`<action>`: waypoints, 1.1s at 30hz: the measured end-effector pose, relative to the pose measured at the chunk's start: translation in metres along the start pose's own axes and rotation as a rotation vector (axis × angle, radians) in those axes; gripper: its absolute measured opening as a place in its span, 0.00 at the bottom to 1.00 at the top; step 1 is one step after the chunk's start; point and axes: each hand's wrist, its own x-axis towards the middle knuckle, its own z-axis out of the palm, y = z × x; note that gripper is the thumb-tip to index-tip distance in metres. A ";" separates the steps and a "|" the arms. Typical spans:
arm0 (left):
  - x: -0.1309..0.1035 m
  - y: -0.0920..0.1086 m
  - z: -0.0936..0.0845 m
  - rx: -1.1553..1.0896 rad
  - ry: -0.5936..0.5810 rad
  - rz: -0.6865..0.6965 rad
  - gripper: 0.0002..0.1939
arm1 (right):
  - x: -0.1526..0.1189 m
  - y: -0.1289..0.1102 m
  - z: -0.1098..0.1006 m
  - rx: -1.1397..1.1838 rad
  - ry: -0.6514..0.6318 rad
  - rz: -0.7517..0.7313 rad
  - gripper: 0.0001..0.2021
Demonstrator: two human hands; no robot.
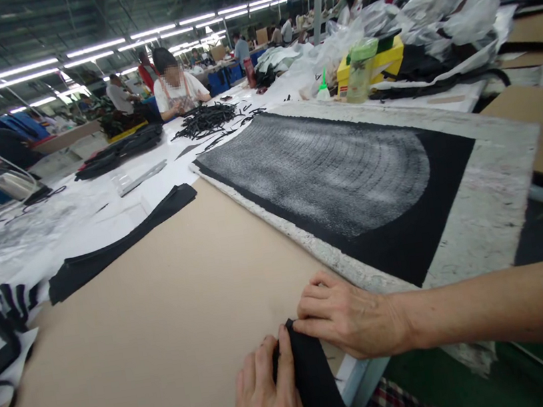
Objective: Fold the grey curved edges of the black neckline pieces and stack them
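Note:
A folded black fabric strip [318,385] lies at the near edge of the beige board [156,314]. My left hand [268,396] is closed along its left side, fingertips pressed at the fold near the upper end. My right hand [351,320] comes in from the right with curled fingers, its thumb and index fingertip pinching the strip's upper corner. Part of the strip is hidden under my left hand. Beyond my hands, a black sheet [347,166] with a whitish, speckled coating lies flat on a stained grey-white board [486,220].
More black pieces [125,241] lie along the board's far left edge. Thin black strips [206,119] are heaped before a seated person [177,89]. A yellow box [387,59], a clear greenish jar [361,69] and plastic bags [456,9] stand at the back right.

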 end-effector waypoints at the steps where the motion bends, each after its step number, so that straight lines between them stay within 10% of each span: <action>1: 0.000 0.000 0.001 -0.001 -0.004 -0.002 0.28 | 0.000 0.000 0.000 -0.003 0.005 -0.002 0.12; 33: 0.010 0.006 -0.009 0.026 -0.204 0.013 0.34 | 0.000 -0.002 -0.002 0.008 -0.020 -0.015 0.13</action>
